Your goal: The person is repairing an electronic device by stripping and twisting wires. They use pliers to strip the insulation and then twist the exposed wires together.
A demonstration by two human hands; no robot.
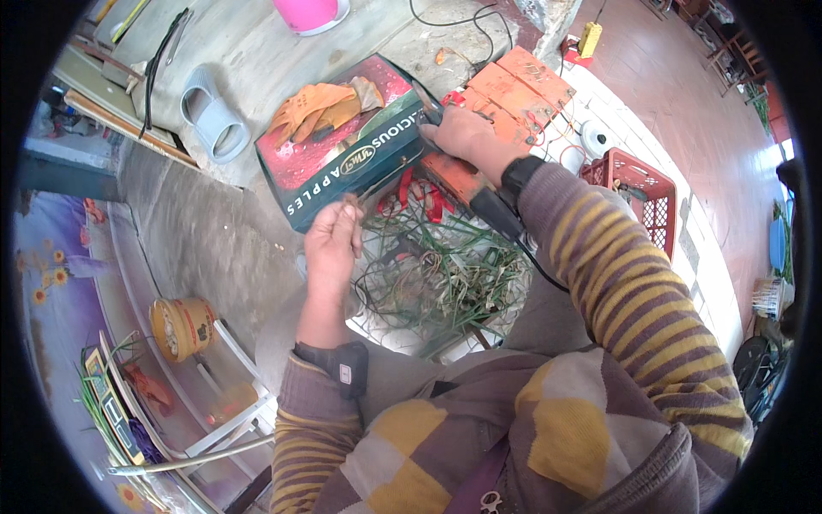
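In the middle, my left hand is closed, fingertips pinched together beside the near edge of a dark green apple carton. A thin strand seems to run from there toward my right hand; what the fingers hold is too small to name. My right hand is closed at the carton's right corner, around something dark that I cannot make out. Below its wrist lies an orange tool with a black handle and cord. Between my forearms is a heap of green leaves and thin stems, with a red ribbon at its far side.
Orange gloves lie on the carton. Beyond my right hand is a worn orange case; a red plastic crate stands to the right. At left are a grey-blue slipper and a yellow bucket. A pink bucket is at the far edge.
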